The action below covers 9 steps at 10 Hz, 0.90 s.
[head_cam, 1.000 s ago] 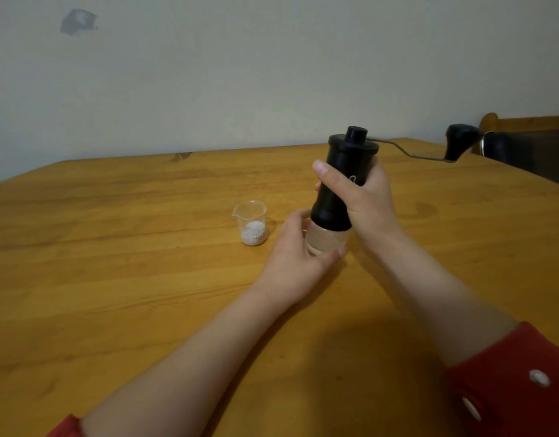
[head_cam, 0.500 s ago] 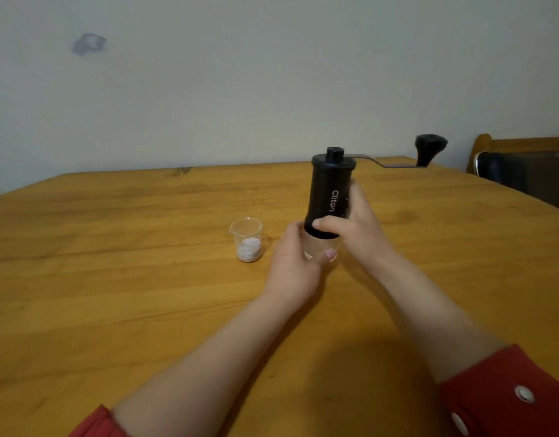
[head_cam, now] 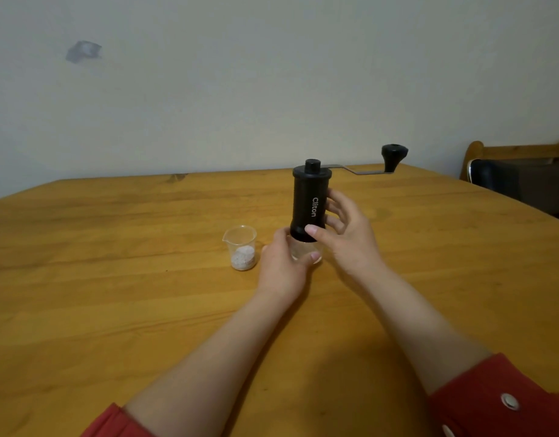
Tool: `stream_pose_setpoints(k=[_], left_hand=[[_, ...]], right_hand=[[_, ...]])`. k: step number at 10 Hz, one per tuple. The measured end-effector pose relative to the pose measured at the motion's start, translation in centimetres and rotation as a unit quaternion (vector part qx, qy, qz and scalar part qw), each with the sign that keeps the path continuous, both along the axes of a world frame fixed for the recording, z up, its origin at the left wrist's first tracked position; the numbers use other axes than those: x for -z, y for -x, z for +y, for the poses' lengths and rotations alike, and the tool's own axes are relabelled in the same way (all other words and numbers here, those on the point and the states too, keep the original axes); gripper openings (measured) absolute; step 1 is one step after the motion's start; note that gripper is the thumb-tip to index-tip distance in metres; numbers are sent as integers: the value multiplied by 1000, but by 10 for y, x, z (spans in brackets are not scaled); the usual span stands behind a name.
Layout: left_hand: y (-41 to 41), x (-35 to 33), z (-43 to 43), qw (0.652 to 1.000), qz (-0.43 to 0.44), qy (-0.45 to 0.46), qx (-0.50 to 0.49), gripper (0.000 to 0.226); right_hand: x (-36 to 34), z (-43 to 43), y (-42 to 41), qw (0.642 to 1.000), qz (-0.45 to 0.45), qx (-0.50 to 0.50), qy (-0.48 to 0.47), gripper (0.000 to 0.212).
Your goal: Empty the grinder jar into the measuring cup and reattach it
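From the head camera, my left hand (head_cam: 279, 263) is curled round the clear grinder jar (head_cam: 304, 253), thumb on the near side and fingers wrapped behind it, holding it at the foot of the black grinder (head_cam: 309, 203). The jar sits under the grinder body and on the wooden table (head_cam: 114, 294); I cannot tell whether it is fully screwed on. My right hand (head_cam: 350, 238) is loose and spread: the thumb tip touches the grinder's lower black collar just above my left thumb, while the other fingers fan out beside the body, apart from it. The grinder stands upright between my two hands, its white lettering facing me. Above my right fingers, the crank (head_cam: 360, 171) reaches out to the right and ends in a black knob (head_cam: 394, 154). The measuring cup (head_cam: 241, 247) stands on the table just left of my left knuckles, not touching them, with white grains (head_cam: 243, 257) in its bottom. Red sleeves (head_cam: 499, 402) cover both forearms near the camera.
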State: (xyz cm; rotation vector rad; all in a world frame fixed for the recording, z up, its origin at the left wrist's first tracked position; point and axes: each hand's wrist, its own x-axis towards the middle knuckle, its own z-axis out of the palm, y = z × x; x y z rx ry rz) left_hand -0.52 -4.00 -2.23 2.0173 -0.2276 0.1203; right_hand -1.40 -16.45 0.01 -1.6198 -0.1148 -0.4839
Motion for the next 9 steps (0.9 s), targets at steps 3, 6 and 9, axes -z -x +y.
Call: stream_pose_setpoints(k=[3, 6, 9], left_hand=[[-5, 4, -2, 1000, 3, -18, -4, 61], [-3, 3, -2, 998, -33, -47, -17, 58], [11, -3, 4, 998, -18, -55, -16, 90]], right_hand=[[8, 0, -2, 1000, -1, 0, -11, 70], [11, 3, -2, 1000, 5, -9, -15, 74], [-5, 2, 9, 998, 59, -5, 6, 91]])
